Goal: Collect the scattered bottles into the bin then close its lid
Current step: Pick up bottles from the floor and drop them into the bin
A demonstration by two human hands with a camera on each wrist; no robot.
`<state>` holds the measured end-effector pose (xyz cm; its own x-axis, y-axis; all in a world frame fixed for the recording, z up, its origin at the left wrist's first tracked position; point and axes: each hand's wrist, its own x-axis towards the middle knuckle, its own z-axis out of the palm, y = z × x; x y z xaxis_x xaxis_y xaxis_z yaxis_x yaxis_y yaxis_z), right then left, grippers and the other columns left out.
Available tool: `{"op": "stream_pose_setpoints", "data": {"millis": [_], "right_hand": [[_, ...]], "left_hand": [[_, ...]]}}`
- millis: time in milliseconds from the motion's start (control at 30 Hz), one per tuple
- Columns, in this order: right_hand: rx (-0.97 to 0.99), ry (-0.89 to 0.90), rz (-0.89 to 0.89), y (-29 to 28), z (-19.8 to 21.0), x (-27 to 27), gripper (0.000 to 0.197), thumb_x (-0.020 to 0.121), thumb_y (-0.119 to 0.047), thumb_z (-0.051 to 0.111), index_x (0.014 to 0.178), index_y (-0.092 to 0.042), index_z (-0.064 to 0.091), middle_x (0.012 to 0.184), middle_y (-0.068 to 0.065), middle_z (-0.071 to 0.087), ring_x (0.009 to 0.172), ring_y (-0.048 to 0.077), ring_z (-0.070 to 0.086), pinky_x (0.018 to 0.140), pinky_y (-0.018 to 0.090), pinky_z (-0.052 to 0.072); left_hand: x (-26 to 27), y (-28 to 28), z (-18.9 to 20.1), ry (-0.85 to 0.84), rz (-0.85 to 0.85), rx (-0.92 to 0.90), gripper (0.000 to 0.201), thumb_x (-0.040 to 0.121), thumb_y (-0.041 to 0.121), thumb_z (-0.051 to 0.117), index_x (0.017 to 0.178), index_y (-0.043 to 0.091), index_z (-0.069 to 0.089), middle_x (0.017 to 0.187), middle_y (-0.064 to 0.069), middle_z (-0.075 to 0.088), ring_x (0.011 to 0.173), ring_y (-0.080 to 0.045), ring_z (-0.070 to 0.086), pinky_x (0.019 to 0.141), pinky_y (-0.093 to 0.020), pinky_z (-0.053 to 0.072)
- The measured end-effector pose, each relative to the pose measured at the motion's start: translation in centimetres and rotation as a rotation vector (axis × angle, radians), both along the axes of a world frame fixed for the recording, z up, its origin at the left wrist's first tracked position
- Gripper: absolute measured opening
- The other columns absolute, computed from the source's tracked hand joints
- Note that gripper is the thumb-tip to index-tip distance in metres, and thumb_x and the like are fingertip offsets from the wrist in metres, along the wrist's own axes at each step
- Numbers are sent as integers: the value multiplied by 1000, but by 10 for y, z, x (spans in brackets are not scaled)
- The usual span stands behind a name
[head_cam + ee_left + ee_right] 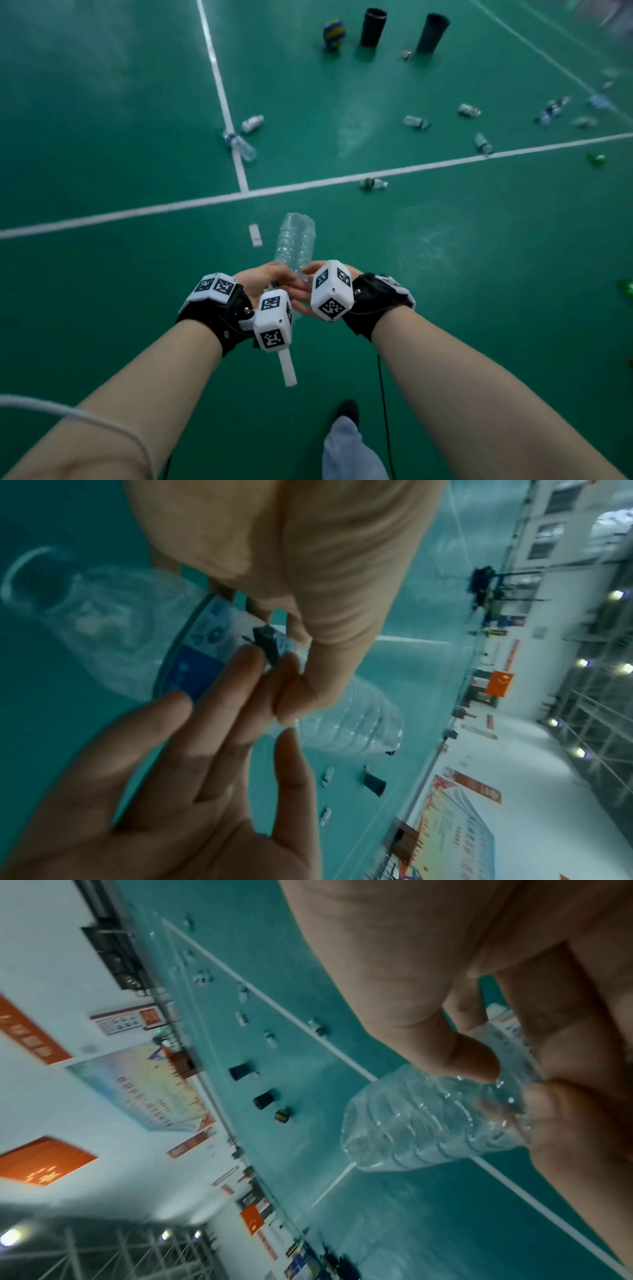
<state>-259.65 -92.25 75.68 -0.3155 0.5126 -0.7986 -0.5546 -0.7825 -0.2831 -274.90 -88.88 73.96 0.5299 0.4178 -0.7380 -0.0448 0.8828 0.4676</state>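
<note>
I hold a clear ribbed plastic bottle (296,240) in front of me at waist height, its base pointing away over the green floor. My right hand (310,291) pinches its middle between thumb and fingers (472,1058), denting the plastic (404,1123). My left hand (270,284) lies beside it with straight fingers (222,704) touching the blue and white label (198,669). Two dark cylindrical bins (373,27) (432,33) stand far ahead. Several more bottles lie scattered on the floor, some near the left line (252,123) (239,145), one on the cross line (373,184).
White court lines (219,85) cross the green floor. A blue and yellow ball (334,34) sits left of the bins. More bottles lie at right (416,121) (483,143), and a green one (596,159). My foot (347,411) is below the hands.
</note>
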Motion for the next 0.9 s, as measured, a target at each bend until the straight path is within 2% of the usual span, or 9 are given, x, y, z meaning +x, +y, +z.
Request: {"op": "stream_pose_setpoints", "data": {"millis": [133,233,300,367,433,467,533,633,900], "right_hand": [[70,-12,-33,66,41,37,27,100,-11,28,103,3,51,68,24,68,53,32,69,38,40,53],[133,-54,-12,132,48,77,28,102,-12,31,92,2,52,55,17,66,46,26,67,43,29,53],[93,-137,-1,177,48,107,26,102,-11,31,99,4,52,56,17,67,46,24,67,43,26,52],[119,-272,-2,222,48,145,26,101,-12,31,115,1,48,90,21,72,79,26,73,61,26,57],[112,-413,-70,260,46,189,30,99,-11,31,125,-6,45,133,19,55,119,33,58,93,34,50],[97,-487,-97,280,36,217,34,96,-10,33,129,-11,41,135,18,54,111,36,60,89,34,51],[41,-590,-127,312,21,274,30,89,-9,37,115,-23,36,91,11,69,66,26,56,60,25,47],[3,-642,-216,347,27,338,15,93,-7,33,79,-8,38,48,4,50,36,16,50,40,13,40],[-80,-643,-414,486,-15,483,33,99,-3,29,67,-10,31,27,2,39,18,10,39,30,7,32]], "left_hand": [[40,70,38,-310,-182,-4,53,98,19,19,92,-7,65,69,-6,48,63,-16,39,76,-30,47],[78,143,62,-59,-189,36,41,92,22,36,76,-3,64,64,-10,59,52,-20,54,60,-30,55],[102,187,77,111,-165,136,35,77,27,60,96,-2,62,81,-12,62,67,-22,59,76,-33,54],[129,235,84,280,-166,201,77,61,31,77,126,-1,51,110,-18,61,87,-28,58,93,-37,48],[162,274,107,384,-71,224,68,72,36,71,127,1,49,102,-18,64,76,-29,63,71,-35,58],[180,291,118,399,-57,242,59,79,37,66,124,2,50,92,-16,64,63,-28,65,56,-32,58],[214,327,134,379,-75,238,49,84,37,61,118,3,51,83,-13,62,48,-25,64,45,-29,54],[258,384,143,347,-86,245,42,85,37,60,110,4,53,84,-13,62,47,-25,65,44,-31,55],[419,577,96,336,-255,189,56,84,39,61,127,8,43,92,-13,61,56,-26,66,50,-35,57]]}}
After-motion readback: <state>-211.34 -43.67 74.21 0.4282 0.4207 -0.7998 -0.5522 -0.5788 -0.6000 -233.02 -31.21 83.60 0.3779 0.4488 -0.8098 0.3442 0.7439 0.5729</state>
